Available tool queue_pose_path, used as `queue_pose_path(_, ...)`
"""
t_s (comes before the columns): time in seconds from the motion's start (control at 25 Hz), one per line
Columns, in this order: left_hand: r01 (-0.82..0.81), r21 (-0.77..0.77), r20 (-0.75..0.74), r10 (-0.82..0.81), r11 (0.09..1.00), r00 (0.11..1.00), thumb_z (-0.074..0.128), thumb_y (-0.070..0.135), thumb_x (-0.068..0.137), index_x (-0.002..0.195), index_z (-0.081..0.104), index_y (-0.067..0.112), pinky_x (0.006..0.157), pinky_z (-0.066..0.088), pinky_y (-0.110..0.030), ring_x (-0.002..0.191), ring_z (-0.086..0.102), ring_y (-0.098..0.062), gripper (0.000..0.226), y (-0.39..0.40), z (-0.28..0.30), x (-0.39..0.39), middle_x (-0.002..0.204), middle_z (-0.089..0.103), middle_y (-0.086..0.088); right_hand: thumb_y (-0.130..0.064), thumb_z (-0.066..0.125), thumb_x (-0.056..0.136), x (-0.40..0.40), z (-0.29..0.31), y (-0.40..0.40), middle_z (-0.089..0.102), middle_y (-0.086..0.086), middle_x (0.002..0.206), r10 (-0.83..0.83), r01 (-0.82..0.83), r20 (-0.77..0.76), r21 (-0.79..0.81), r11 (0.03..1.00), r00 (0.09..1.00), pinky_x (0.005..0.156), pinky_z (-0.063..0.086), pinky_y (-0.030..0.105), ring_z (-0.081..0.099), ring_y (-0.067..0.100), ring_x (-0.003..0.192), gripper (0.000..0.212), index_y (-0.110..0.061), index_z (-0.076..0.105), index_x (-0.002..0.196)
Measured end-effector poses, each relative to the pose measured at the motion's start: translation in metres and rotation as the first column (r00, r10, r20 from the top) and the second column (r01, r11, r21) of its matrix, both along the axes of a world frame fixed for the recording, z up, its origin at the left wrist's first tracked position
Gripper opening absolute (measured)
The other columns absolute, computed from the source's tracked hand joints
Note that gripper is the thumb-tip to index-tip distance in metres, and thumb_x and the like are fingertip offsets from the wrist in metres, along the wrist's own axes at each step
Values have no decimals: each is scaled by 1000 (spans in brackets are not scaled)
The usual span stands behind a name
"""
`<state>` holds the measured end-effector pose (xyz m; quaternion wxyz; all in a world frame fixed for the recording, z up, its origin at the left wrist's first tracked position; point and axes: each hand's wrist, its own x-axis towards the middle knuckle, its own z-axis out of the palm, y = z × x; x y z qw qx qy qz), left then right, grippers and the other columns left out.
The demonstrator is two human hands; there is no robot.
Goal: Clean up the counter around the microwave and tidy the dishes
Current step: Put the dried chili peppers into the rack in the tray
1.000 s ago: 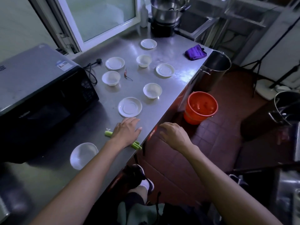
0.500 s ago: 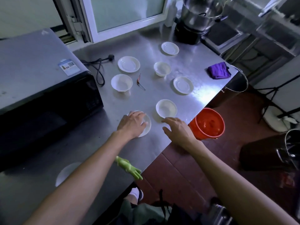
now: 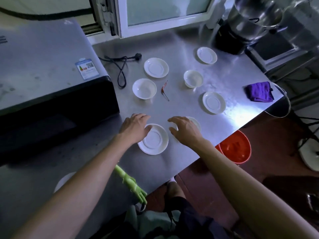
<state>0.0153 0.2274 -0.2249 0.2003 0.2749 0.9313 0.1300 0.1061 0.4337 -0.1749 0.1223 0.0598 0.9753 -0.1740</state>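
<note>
Both hands are out over the steel counter (image 3: 174, 163) right now. Left hand (image 3: 133, 127) has its fingers loosely spread, tips resting on the far-left rim of the nearest white saucer (image 3: 153, 139), not really gripping it. Right hand (image 3: 185, 129) hovers just right of that saucer, fingers apart and slightly curled, holding nothing, with a small white bowl (image 3: 196, 122) mostly hidden behind its fingers. Beyond the fingertips: a dried red chili (image 3: 164, 88), another bowl (image 3: 144, 88) left of it, a bowl (image 3: 193, 78) right of it, and three more saucers (image 3: 156, 67) (image 3: 214, 102) (image 3: 206, 55). Purple cloth (image 3: 259, 92) is far right of the right hand, black microwave (image 3: 51, 90) left of the left hand, green stalks (image 3: 130, 183) back under the left forearm, orange bucket (image 3: 236, 147) on the floor.
</note>
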Motion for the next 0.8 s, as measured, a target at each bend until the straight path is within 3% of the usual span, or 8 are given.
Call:
queue_pose_path(0.2, -97, 10, 24, 97, 995, 995, 47, 45, 97, 134, 51, 22, 97, 40, -45, 127, 46, -27, 44, 25, -2, -17, 139, 53, 1, -29, 57, 97, -59, -16, 31, 58, -5, 140, 83, -84, 11, 7, 996, 996, 103, 42, 40, 52, 23, 127, 36, -24, 59, 133)
queue_pose_path(0.44, -198, -46, 4, 199, 979, 980, 47, 43, 98, 139, 48, 21, 99, 41, -44, 130, 43, -27, 46, 66, 10, -42, 144, 50, 1, -22, 54, 97, -139, -36, 78, 60, 1, 138, 187, -186, -1, -59, 981, 982, 106, 41, 42, 51, 27, 127, 35, -17, 60, 132)
queue_pose_path(0.64, -286, -65, -8, 286, 956, 958, 52, 37, 98, 136, 52, 20, 100, 43, -44, 132, 43, -24, 42, 100, 9, -60, 142, 52, 3, -13, 55, 91, -196, -52, 111, 63, 2, 133, 271, -274, -44, -76, 959, 962, 97, 45, 45, 52, 31, 122, 35, -19, 64, 123)
queue_pose_path(0.8, -341, -61, 8, 342, 938, 940, 54, 34, 98, 134, 55, 18, 101, 43, -42, 132, 44, -23, 40, 122, 8, -69, 140, 55, 2, -12, 51, 92, -220, -70, 124, 64, 1, 128, 404, -407, -60, -30, 913, 913, 93, 39, 40, 51, 31, 121, 31, -20, 66, 118)
